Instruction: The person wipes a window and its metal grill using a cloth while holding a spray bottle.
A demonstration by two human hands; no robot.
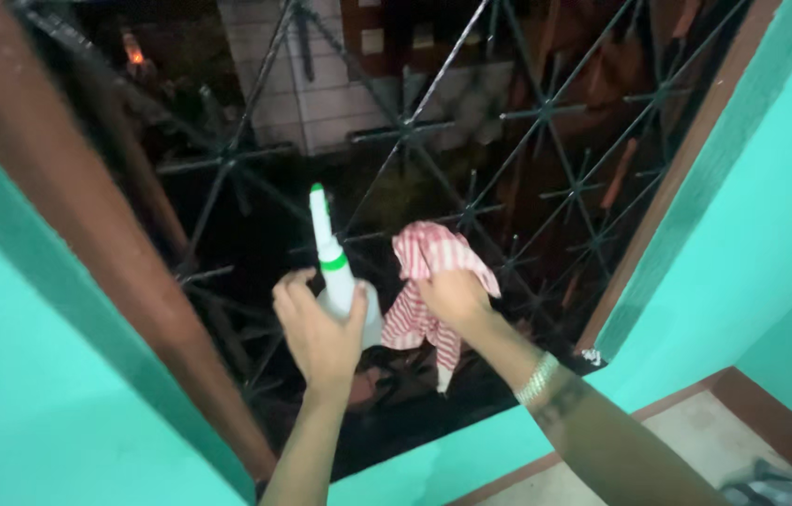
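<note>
The left hand (318, 330) has its fingers (288, 289) wrapped around a translucent plastic spray bottle with a white and green nozzle (332, 258), the nozzle rising above the knuckles. Just beside it, the right hand (457, 298) bunches a red-and-white striped cloth (429, 258), fingers closed into the fabric, against the dark metal window grille (414, 122) beyond the fingertips

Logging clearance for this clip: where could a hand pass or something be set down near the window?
Grille gaps right of the striped cloth are free. Crowded at centre: left hand with spray bottle, right hand with cloth. Bare floor lies below right.
</note>
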